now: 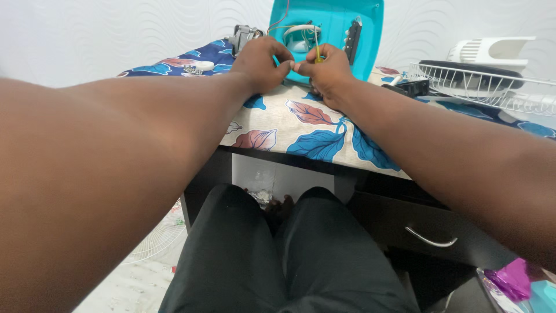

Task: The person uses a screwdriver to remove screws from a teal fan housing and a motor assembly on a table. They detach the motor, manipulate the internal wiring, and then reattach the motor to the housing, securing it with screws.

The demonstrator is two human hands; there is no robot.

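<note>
At the far edge of the table, my two hands meet just in front of the turquoise plastic housing point(341, 29), which stands propped upright against the wall. I see my left hand point(260, 64) curled, its fingertips pinched together on something small that I cannot make out, right where it touches my right hand point(325, 72). My right hand is closed around a thin screwdriver with a yellow shaft point(317, 51); the shaft rises from my fist up toward the open inside of the housing, where a white ring-shaped part point(301, 32) and some loose wires point(278, 23) show. Both wrists rest on the tablecloth point(307, 133), a cream cloth printed with blue and red leaves.

Just left of the housing lies a grey metal motor part point(243, 33) on the cloth. To the right, well apart from my hands, I see a white wire fan guard point(492, 87) with a black disc lying in it, and a small black part point(408, 87) between it and my right hand. Below the table edge, I see my knees in dark trousers point(278, 255) and a dark drawer with a metal handle point(431, 239).
</note>
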